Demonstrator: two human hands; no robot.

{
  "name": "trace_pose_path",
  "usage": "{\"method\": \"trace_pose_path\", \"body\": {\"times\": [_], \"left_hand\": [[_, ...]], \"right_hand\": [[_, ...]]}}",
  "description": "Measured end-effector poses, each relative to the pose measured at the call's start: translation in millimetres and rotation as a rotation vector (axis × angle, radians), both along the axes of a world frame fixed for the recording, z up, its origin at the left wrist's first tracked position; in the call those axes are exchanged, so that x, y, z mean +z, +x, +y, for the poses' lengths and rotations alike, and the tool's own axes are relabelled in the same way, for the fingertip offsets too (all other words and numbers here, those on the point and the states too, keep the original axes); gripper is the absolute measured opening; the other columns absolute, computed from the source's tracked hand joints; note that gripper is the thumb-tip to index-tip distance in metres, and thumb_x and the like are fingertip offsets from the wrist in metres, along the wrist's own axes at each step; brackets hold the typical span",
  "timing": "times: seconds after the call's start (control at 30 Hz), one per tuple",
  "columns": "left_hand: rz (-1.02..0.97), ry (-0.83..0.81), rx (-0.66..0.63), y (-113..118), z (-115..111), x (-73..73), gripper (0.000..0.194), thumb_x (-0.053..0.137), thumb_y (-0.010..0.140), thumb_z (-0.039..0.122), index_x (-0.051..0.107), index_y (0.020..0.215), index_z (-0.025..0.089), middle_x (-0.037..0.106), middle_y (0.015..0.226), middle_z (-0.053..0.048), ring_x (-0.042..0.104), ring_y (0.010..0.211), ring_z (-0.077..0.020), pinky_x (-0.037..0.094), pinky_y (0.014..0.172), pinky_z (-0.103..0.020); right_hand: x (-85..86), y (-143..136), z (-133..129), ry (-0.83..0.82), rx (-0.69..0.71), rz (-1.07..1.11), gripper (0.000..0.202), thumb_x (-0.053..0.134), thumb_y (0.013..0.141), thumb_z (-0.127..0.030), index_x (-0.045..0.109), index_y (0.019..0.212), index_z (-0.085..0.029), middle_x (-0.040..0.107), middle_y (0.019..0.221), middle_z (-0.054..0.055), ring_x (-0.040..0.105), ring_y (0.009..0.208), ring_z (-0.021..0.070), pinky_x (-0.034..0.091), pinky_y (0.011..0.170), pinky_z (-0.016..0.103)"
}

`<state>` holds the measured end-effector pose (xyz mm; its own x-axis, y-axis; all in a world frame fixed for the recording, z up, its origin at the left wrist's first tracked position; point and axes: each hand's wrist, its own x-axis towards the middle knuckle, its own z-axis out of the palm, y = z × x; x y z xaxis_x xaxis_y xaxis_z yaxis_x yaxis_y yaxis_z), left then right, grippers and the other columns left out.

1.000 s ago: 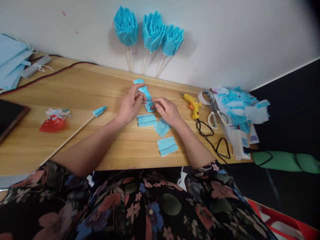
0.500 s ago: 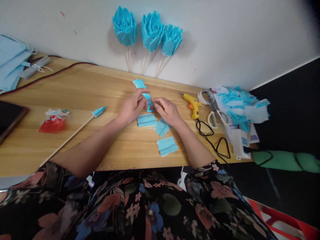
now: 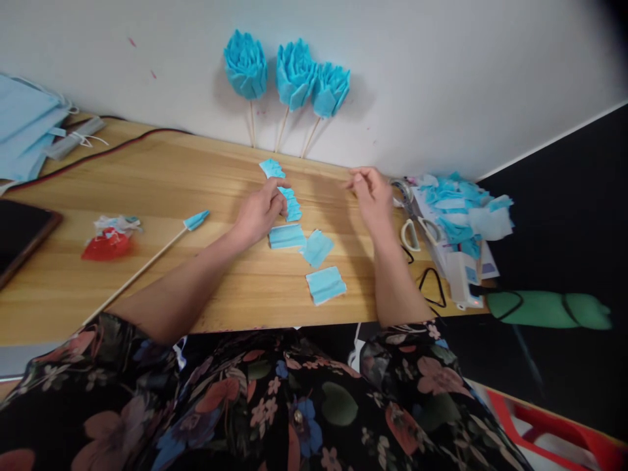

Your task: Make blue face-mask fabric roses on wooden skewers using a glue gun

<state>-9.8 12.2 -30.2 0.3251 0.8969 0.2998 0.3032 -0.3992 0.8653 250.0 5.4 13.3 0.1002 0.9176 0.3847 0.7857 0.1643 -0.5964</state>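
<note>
My left hand rests at the left edge of a blue cut strip with a jagged side, index finger stretched over its upper end and the other fingers loosely curled. My right hand hovers to the right, fingers loosely bent and apart from the thumb; I see nothing between them. It covers the place of the yellow glue gun, now hidden. Above the strip lies a smaller jagged blue piece. Below are a folded blue rectangle, a tilted blue piece and another rectangle.
Three blue flowers on sticks lean against the wall. A stick with a blue tip lies left, near a red bag, phone and masks. Scissors, blue scraps and a white power strip occupy the right.
My right hand has left the jagged strip and moved right, over where the yellow glue gun was visible. My left hand has stayed at the strip. The view has shifted slightly.
</note>
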Motion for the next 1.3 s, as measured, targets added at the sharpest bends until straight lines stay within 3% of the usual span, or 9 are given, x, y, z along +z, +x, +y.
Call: {"method": "trace_pose_path", "body": {"times": [0.2,0.3,0.57,0.7,0.8,0.93,1.03,1.1,1.3], "left_hand": [[-0.045,0.002,0.003,0,2,-3.6,0.028,0.041,0.094,0.016,0.055,0.117,0.022,0.068,0.074,0.004,0.069,0.072,-0.0147,0.05,0.078,-0.03],[-0.073,-0.007,0.004,0,3,-4.7,0.028,0.043,0.093,0.016,0.055,0.117,0.023,0.068,0.074,0.004,0.069,0.072,-0.0147,0.05,0.078,-0.03],[-0.116,-0.011,0.013,0,3,-5.4,0.029,0.043,0.091,0.015,0.056,0.115,0.024,0.068,0.072,0.004,0.069,0.071,-0.0167,0.05,0.082,-0.034],[-0.131,-0.019,-0.007,0,5,-9.3,0.027,0.042,0.093,0.014,0.055,0.115,0.022,0.068,0.073,0.004,0.069,0.072,-0.0158,0.052,0.081,-0.034],[-0.184,-0.039,-0.032,0,6,-12.2,0.026,0.042,0.094,0.013,0.054,0.116,0.022,0.067,0.073,0.004,0.069,0.07,-0.0155,0.053,0.079,-0.035],[-0.244,-0.066,-0.039,1,6,-11.3,0.025,0.042,0.094,0.014,0.055,0.114,0.022,0.067,0.071,0.004,0.068,0.067,-0.0139,0.054,0.076,-0.032],[-0.281,-0.087,-0.026,2,4,-8.1,0.024,0.043,0.093,0.014,0.055,0.112,0.02,0.067,0.07,0.004,0.068,0.066,-0.0127,0.054,0.075,-0.03],[-0.314,-0.096,-0.019,2,4,-6.2,0.023,0.042,0.092,0.013,0.056,0.11,0.02,0.066,0.069,0.004,0.068,0.066,-0.0129,0.055,0.075,-0.031],[-0.323,-0.121,-0.004,1,2,-2.0,0.023,0.043,0.092,0.013,0.056,0.108,0.021,0.067,0.068,0.004,0.068,0.066,-0.0126,0.056,0.075,-0.031]], "right_hand": [[22.8,53,-19,-0.309,-0.32,-0.465,0.033,0.048,0.099,-0.037,0.073,0.108,-0.018,0.078,0.109,0.014,0.071,0.102,0.0301,0.051,0.088,0.039],[17.5,59,-34,-0.458,-0.439,-0.579,0.04,0.043,0.1,-0.039,0.073,0.114,-0.016,0.077,0.112,0.019,0.072,0.105,0.0343,0.052,0.088,0.042],[-3.2,51,-35,-0.643,-0.489,-0.601,0.048,0.054,0.094,-0.049,0.069,0.119,-0.011,0.075,0.116,0.024,0.072,0.109,0.0358,0.054,0.088,0.042],[-8.1,66,-29,-0.566,-0.415,-0.38,0.035,0.059,0.089,-0.03,0.068,0.119,-0.015,0.075,0.117,0.017,0.071,0.107,0.0302,0.054,0.088,0.038],[-7.8,77,-27,-0.427,-0.37,-0.031,0.043,0.06,0.085,-0.026,0.061,0.127,-0.016,0.074,0.117,0.013,0.072,0.094,0.0249,0.057,0.073,0.034],[2.9,76,-33,-0.236,-0.186,0.375,0.044,0.066,0.081,-0.033,0.059,0.124,-0.028,0.072,0.117,0.005,0.07,0.089,0.0201,0.058,0.064,0.031],[12.8,67,-38,-0.253,0.004,0.557,0.035,0.066,0.082,-0.052,0.065,0.11,-0.03,0.07,0.097,0.004,0.067,0.081,0.0194,0.057,0.058,0.03],[16.9,58,-38,-0.302,0.097,0.638,0.04,0.064,0.082,-0.06,0.068,0.103,-0.027,0.068,0.086,0.004,0.065,0.074,0.0184,0.053,0.051,0.028],[10.2,25,-22,-0.408,0.3,0.59,0.036,0.075,0.076,-0.051,0.073,0.095,-0.02,0.075,0.1,0.007,0.067,0.084,0.0184,0.048,0.05,0.022]]}}
